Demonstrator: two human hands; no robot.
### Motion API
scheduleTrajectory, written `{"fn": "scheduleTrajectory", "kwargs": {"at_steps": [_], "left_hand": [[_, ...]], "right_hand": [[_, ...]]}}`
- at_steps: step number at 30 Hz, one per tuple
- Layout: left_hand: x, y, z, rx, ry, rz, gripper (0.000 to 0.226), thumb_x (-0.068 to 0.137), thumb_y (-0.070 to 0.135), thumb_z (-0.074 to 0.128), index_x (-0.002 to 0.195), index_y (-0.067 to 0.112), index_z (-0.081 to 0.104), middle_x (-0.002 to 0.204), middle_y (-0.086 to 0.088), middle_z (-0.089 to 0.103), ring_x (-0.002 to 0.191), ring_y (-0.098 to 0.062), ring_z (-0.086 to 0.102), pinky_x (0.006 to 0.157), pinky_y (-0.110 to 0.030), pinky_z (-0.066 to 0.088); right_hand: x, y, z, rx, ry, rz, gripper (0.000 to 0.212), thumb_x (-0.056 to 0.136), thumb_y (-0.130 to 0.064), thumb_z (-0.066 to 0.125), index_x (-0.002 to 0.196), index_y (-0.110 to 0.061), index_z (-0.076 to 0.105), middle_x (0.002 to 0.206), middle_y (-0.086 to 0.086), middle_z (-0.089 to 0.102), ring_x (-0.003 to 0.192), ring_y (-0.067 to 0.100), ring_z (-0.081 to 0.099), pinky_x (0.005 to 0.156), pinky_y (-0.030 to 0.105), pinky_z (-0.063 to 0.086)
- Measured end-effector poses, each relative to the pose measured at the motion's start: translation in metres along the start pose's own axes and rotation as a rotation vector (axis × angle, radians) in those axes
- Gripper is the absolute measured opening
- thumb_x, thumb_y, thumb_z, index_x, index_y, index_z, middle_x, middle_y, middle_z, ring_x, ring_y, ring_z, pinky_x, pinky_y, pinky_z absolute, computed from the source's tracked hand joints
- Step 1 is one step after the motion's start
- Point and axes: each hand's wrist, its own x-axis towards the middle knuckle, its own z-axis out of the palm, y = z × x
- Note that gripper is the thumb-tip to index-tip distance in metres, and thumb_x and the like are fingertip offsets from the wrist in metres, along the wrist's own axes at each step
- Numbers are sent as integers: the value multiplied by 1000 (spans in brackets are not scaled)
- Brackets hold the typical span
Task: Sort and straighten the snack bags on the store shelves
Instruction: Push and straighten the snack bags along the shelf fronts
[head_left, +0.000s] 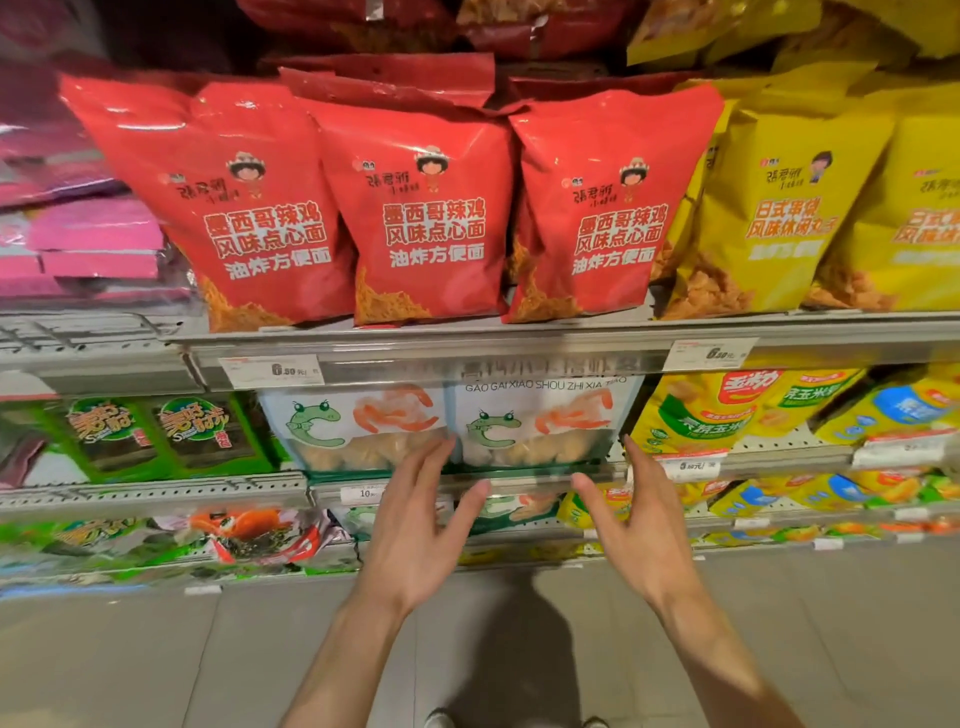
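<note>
Hands frame the right-hand white shrimp-snack bag (535, 426), the landmark here. The left hand (415, 525) reaches toward that bag's left edge, fingers straight and spread, fingertips at the seam where it meets its twin white bag (358, 428). The right hand (641, 519) mirrors it off the bag's right edge, palm turned inward, fingers extended. Neither holds anything. Judging by the facing palms, they are placed to take the bag by both sides and square it. Above the bag, three red noodle-snack bags (415, 208) lean slightly. Right of it sit yellow corn-snack bags (701, 415); left of it, green seaweed packs (156, 431).
</note>
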Motion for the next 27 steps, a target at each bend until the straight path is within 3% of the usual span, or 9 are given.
{"fn": "scheduleTrajectory", "kwargs": {"at_steps": [3,10,14,15,18,21,23,27], "left_hand": [[-9,6,3,-13,-36,25,71,91,75,40,152,38,38,154,23,34,144,1,31,121,-37,31],[-17,40,35,-10,-8,61,59,98,63,51,150,36,42,144,27,38,133,12,31,113,-27,30],[-19,75,78,11,51,45,61,96,62,52,148,29,47,149,14,48,138,1,40,112,-15,30],[-21,87,93,4,75,30,59,97,60,54,146,27,49,147,10,50,138,-3,43,111,-14,30],[-28,129,142,-11,139,-22,55,98,51,58,145,22,52,137,8,54,131,-8,49,109,-16,32],[-38,168,190,-12,162,-101,58,94,50,57,145,21,53,135,3,57,129,-13,52,111,-30,38],[-42,194,215,-10,158,-131,59,94,54,56,145,23,53,138,-1,59,131,-19,53,112,-36,41],[-40,232,246,-15,157,-153,54,96,50,58,144,27,51,132,5,56,117,-2,53,97,-18,38]], "right_hand": [[-17,2,0,2,-27,-47,93,86,-81,44,154,-18,40,155,2,46,145,19,38,119,37,33],[-18,32,-32,59,-26,-113,77,89,-72,51,149,-24,45,148,-7,49,135,1,39,111,21,28],[-5,74,-66,99,-34,-142,71,91,-64,59,147,-22,47,136,-14,49,124,-3,41,103,5,26],[-1,89,-77,103,-39,-144,69,92,-62,59,146,-21,48,136,-12,51,125,0,44,102,6,29],[13,144,-121,130,-57,-148,66,91,-61,60,144,-22,49,136,-4,57,129,13,52,106,27,40],[23,197,-173,132,-81,-132,61,90,-67,57,138,-30,52,133,-9,57,128,14,53,109,38,43],[29,227,-205,140,-50,-116,53,91,-63,58,135,-34,53,130,-16,56,126,14,53,109,36,41],[37,269,-247,104,-62,-35,69,86,-62,57,143,-24,50,136,-5,52,132,18,49,107,30,35]]}}
